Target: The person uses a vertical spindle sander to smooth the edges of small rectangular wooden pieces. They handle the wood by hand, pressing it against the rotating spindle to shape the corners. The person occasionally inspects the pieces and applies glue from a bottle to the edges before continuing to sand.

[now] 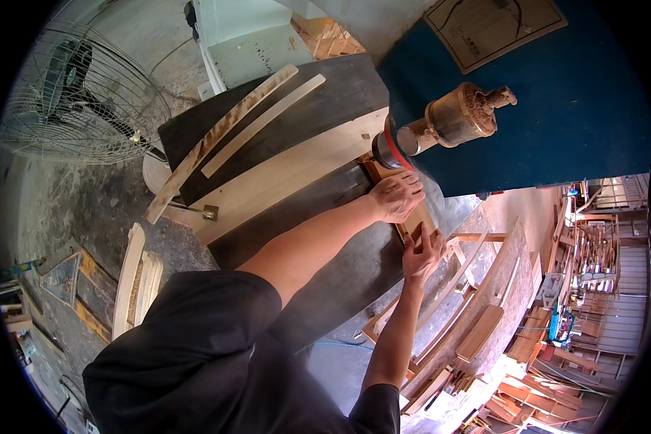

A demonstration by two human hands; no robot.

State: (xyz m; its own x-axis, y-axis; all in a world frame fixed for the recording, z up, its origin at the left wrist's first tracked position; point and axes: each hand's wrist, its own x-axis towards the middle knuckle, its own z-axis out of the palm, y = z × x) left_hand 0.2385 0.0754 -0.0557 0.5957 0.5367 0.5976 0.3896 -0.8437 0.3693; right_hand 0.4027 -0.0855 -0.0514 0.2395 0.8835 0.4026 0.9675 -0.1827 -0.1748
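Note:
A narrow reddish-brown wooden board [417, 219] lies on the dark metal machine table [325, 239]. My left hand [396, 197] bears down on it with bent fingers, close to a round cutter head with a red ring [398, 145]. My right hand [424, 253] grips the board's nearer end, thumb on one side and fingers on the other. The board's far end reaches beside the cutter head and is partly hidden by it. A metal spindle housing [459, 116], coated in brown dust, stands out above the cutter.
A pale wooden fence board [289, 170] crosses the table, with two curved wood strips [224, 141] beyond it. A wire-caged fan [79, 94] stands at far left. The blue machine body [528, 123] rises at right. Wooden frames [477, 304] and stacked timber [535, 390] fill the lower right.

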